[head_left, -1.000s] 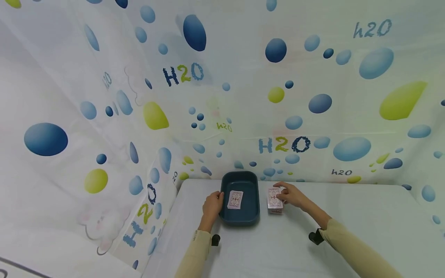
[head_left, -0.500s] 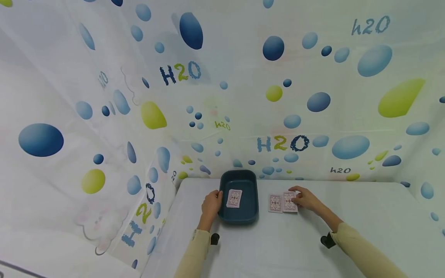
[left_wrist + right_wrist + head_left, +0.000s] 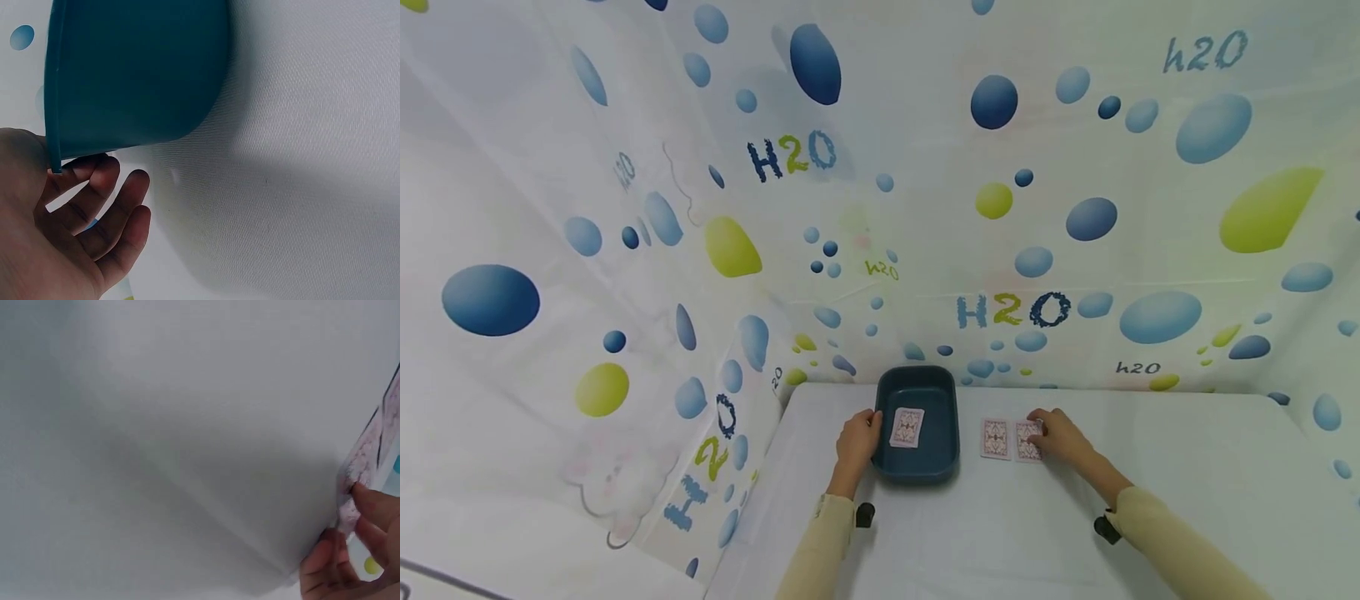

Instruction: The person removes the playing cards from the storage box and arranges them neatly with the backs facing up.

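A dark teal tray [image 3: 920, 477] lies on the white-covered table, a few playing cards [image 3: 907, 427] face down inside it, slightly fanned. My left hand [image 3: 856, 446] holds the tray's left rim; in the left wrist view its fingers [image 3: 115, 228] curl beneath the rim outside the wall. To the right of the tray, a face-down playing card pile [image 3: 996, 439] with a red patterned back rests on the cloth. Beside it, my right hand [image 3: 1063, 437] pinches a second lot of playing cards [image 3: 1026, 452] at their right edge, partly covering them. The right wrist view shows thumb and fingers at the cards' edge.
The white tablecloth [image 3: 1180, 467] stretches right and toward the front. A white curtain [image 3: 925, 233] printed with blue and green drops hangs behind the table and along its left side. Black wrist straps [image 3: 1107, 529] sit at both cuffs.
My right hand has lifted cards off the pile and moved them right. They now lie beside it with a narrow gap between. The left hand and tray stay put.
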### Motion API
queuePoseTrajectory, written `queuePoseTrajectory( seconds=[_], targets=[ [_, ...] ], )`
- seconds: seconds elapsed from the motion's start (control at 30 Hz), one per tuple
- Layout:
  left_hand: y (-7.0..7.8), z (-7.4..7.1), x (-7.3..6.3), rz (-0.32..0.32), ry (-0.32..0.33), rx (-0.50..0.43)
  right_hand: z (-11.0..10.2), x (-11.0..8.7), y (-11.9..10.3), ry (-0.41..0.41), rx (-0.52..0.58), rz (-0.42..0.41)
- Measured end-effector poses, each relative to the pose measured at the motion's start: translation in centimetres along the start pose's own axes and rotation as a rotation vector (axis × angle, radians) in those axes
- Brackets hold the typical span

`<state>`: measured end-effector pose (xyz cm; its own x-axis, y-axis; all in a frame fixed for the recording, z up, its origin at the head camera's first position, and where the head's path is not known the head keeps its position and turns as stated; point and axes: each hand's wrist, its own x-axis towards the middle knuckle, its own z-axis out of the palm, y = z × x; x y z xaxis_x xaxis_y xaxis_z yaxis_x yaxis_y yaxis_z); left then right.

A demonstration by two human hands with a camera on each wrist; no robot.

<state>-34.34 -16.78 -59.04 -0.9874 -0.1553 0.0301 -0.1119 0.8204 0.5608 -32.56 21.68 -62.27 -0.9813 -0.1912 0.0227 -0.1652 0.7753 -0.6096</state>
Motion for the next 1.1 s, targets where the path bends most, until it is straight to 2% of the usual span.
queuePoseTrajectory(
  seconds=[0.13,0.23,0.37,0.57,0.87,1.1],
  targets=[
    [0.1,0.0,-0.1,-0.004,0.002,-0.004,0.2,-0.1,-0.7,0.019,-0.083,0.040],
    [0.1,0.0,-0.1,-0.004,0.000,-0.009,0.0,-0.1,-0.8,-0.001,-0.100,0.056],
    [0.0,0.2,-0.1,-0.008,-0.007,-0.005,-0.2,-0.2,-0.8,-0.021,-0.100,0.052],
    [0.1,0.0,-0.1,-0.006,-0.003,-0.006,-0.7,0.3,-1.3,-0.003,-0.147,0.031],
    [-0.2,-0.1,0.0,-0.017,-0.004,0.000,-0.7,1.9,-5.3,0.039,-0.174,-0.074],
    [0.1,0.0,0.0,-0.019,-0.003,-0.007,0.8,3.1,-9.1,0.019,-0.147,-0.087]
  ],
)
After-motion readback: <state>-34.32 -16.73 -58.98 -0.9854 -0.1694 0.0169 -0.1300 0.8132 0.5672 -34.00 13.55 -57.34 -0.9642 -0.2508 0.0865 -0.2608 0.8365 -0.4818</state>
